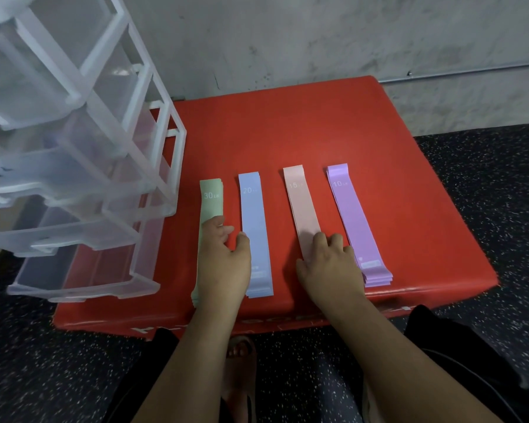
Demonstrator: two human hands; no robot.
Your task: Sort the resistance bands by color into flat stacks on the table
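Four flat stacks of resistance bands lie side by side on the red padded table (287, 135): green marked 30 LB (210, 196), blue marked 20 LB (252, 215), pink marked 15 LB (301, 203) and purple marked 10 LB (353, 218). My left hand (226, 261) rests palm down across the near part of the green stack, its thumb touching the blue stack's edge. My right hand (330, 267) lies flat on the near end of the pink stack, fingers spread toward the purple one. Neither hand grips a band.
A clear plastic drawer tower (83, 166) stands on the table's left side, its lower drawers pulled out. A grey wall runs behind. Speckled black floor surrounds the table, and my legs and a sandalled foot (240, 355) are below its front edge.
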